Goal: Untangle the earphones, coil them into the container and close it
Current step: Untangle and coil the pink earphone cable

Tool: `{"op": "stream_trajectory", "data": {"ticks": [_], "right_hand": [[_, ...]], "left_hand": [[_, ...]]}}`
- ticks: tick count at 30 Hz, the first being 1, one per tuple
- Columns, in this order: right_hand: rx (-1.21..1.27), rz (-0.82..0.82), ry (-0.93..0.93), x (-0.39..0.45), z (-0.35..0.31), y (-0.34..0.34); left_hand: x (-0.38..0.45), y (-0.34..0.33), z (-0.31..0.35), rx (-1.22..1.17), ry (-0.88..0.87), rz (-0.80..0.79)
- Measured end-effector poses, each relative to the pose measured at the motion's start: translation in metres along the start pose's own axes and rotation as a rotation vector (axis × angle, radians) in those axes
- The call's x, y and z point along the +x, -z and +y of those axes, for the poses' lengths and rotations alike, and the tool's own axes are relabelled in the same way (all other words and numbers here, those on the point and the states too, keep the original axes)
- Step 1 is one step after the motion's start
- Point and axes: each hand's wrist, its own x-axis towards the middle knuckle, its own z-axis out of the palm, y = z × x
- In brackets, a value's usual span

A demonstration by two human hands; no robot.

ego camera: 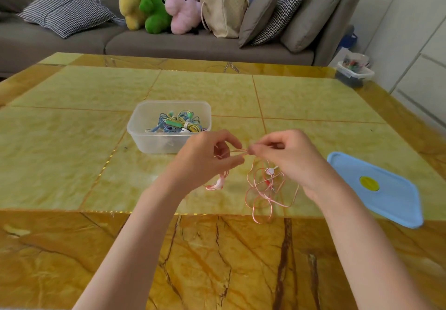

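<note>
Both hands pinch the pink earphones above the table: left hand and right hand stretch strands between them, loops dangling beside the clear container; its blue lid lies apart.

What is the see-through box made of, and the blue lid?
The box looks like clear, slightly cloudy plastic: you can see the coiled cords through its wall. The blue lid seems to be smooth, matte plastic too, with a moulded rim and a yellow round spot.
</note>
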Motion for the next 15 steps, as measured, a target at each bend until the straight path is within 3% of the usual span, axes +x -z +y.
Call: {"op": "stream_trajectory", "data": {"ticks": [3, 9, 12, 15], "right_hand": [[0.023, 0.136, 0.023, 0.000, -0.002, 0.008], [0.114, 0.250, 0.038, 0.004, 0.002, 0.013], [0.089, 0.202, 0.018, 0.004, 0.002, 0.018], [0.016, -0.031, -0.036, -0.001, -0.001, 0.021]], "left_hand": [[-0.001, 0.001, -0.003, 0.077, 0.044, -0.025], [-0.002, 0.008, -0.005, 0.017, 0.098, 0.001], [-0.001, 0.012, -0.005, -0.067, 0.134, 0.068], [-0.001, 0.016, -0.003, -0.174, 0.160, 0.108]]}}
